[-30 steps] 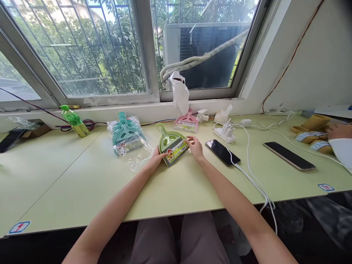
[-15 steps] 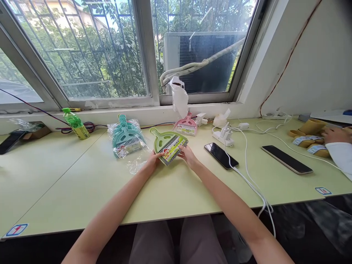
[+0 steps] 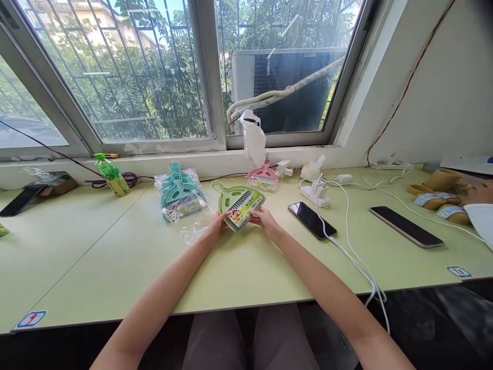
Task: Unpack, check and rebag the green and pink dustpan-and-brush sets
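Observation:
A light green dustpan and brush set (image 3: 239, 205) with a printed label is held tilted above the table, its handle pointing up and to the left. My left hand (image 3: 217, 226) grips its lower left edge. On its lower right side, my right hand (image 3: 265, 221) has its fingers on the label. Left of it lie several teal dustpan sets (image 3: 180, 192) in clear plastic. Crumpled clear wrap (image 3: 192, 232) rests beside my left hand. A pink set (image 3: 263, 177) lies behind, near the window sill.
On the pale green table (image 3: 115, 267) are a green bottle (image 3: 111, 176), a black phone (image 3: 311, 220), a power strip (image 3: 315, 194) with white cables and another dark device (image 3: 405, 226). A person's hand (image 3: 479, 192) is at the far right beside yellow-brown items (image 3: 441, 182).
The view has shifted slightly, so things sit a little further right. Both my hands still hold the green set in nearly the same pose. The other person's hand is more blurred.

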Demonstrator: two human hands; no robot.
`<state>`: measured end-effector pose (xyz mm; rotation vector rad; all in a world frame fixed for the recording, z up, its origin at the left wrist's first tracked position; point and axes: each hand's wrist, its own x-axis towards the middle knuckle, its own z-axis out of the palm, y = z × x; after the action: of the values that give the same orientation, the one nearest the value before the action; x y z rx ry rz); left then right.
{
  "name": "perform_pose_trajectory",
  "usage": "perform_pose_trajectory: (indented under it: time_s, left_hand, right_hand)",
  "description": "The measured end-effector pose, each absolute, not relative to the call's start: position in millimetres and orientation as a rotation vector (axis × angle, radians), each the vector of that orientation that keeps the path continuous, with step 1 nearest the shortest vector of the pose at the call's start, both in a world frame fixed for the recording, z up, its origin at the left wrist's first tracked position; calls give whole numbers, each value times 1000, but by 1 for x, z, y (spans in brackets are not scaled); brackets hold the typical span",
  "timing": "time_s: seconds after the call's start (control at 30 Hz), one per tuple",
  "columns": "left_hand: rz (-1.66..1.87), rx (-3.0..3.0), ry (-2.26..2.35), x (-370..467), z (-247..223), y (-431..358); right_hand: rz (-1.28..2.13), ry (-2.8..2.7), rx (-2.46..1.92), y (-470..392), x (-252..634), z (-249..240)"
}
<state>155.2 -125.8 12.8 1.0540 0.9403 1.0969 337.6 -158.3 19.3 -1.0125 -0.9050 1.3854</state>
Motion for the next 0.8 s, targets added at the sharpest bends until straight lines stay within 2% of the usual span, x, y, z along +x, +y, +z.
perform_pose_trajectory:
  time_s: [0.1,0.27,0.33,0.47,0.7,0.8]
  left_hand:
    - [1228,1184,1135,149,20,-131]
    - [1739,1627,1795,115,43,-128]
    - [1605,1784,2029,98,46,-120]
    - [1112,1925,2250,76,35,-100]
    - [1033,1907,2133,74,17,-91]
    - [852,1980,2169,77,21,-93]
  right_hand:
    - [1374,-855,-1008,-158,338,20]
    - [1370,-829,-1031,-156,342,20]
    - [1360,-836,-1029,-156,344,19]
    - [1352,-863,-1045,-157,344,19]
    - [1330,-908,-1104,-157,340,19]
    - [1332,-933,-1108,-158,339,19]
